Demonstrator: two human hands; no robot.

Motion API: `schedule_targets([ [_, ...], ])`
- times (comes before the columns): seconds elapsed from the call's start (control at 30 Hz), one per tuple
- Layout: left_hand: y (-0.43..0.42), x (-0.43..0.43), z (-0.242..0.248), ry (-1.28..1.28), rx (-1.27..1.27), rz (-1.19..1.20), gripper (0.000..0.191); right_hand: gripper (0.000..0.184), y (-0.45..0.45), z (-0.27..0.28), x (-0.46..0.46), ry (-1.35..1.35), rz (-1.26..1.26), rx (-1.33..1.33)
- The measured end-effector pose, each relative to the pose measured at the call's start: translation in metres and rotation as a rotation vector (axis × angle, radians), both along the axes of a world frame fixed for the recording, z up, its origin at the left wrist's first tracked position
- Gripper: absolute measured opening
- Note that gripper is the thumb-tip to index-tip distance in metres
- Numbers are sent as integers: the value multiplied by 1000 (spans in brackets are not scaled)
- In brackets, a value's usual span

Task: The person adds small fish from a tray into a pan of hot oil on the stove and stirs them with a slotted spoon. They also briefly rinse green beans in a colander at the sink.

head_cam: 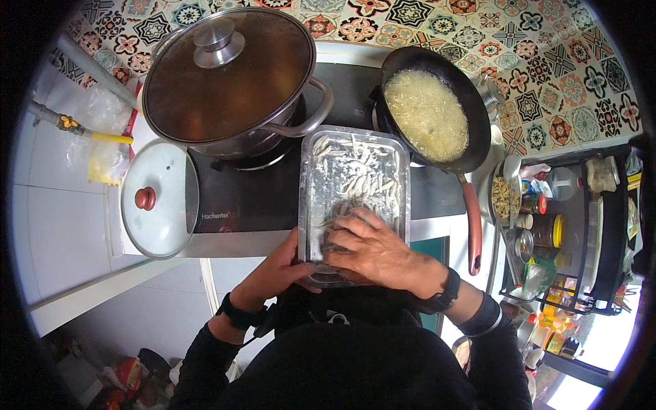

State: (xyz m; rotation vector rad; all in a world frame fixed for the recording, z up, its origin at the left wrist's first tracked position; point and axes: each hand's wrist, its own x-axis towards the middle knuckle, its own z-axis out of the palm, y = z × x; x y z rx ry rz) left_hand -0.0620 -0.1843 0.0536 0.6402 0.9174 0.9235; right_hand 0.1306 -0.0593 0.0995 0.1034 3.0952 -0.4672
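A clear plastic container (355, 148) holds small, flour-coated strips that look like little fish (366, 187). It sits tilted at the front of the stove, close to my body. My left hand (282, 269) grips its near left corner, thumb over the rim. Inside the container, my right hand (366, 246) curls its fingers around a clump of the coated fish; the palm side is hidden. Just beyond on the right, a black frying pan (476, 118) holds bubbling oil (428, 113) with pieces in it. Its reddish-brown handle (472, 228) points towards me.
A large lidded steel pot (241, 146) stands on the left of the black glass cooktop (246, 205). A glass lid (164, 220) leans at the left edge. On the right, a strainer with fried pieces (505, 197) rests beside a rack (574, 230) of jars. A yellow-handled gas pipe (77, 125) is far left.
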Motion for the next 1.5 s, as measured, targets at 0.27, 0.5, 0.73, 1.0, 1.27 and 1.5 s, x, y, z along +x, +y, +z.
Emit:
schedule_targets([
  [0.27,-14,-7,-2,-56,-50,83,75,58,30,10,36,122,-283,-64],
  [0.5,-12,-9,-7,-59,0,140,83,84,11,8,19,19,-454,116],
  [0.73,-10,-9,-6,-33,-18,139,81,87,5,6,25,-89,-338,121],
  [1.0,-8,-3,-7,-55,-54,188,78,70,1,3,30,-59,-406,-13],
  [1.27,-5,-3,1,-17,-66,124,75,28,24,2,20,148,-844,-1327],
  [1.5,-9,-6,3,39,-14,72,72,26,42,10,22,265,-969,-2140],
])
